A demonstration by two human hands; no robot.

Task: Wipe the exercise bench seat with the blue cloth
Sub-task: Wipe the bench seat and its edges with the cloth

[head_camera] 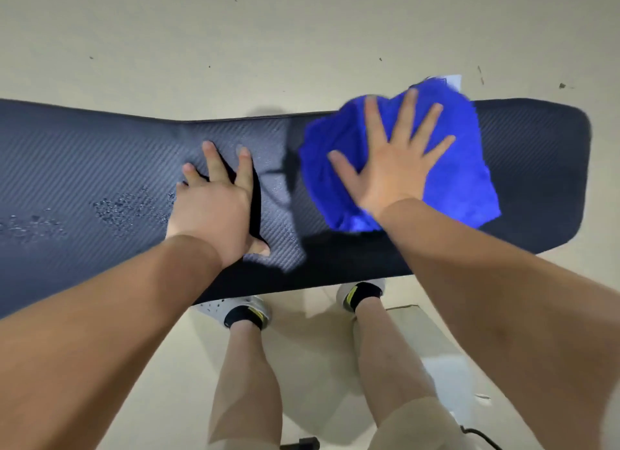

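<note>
The bench is a long dark pad with a fine diagonal weave, running left to right across the view and ending in a rounded corner on the right. A seam bends its far edge near the middle. Water droplets bead in patches on its left part. The blue cloth lies crumpled and spread on the bench's right part, blurred, its far edge reaching past the bench's far edge, where a white label shows.
</note>
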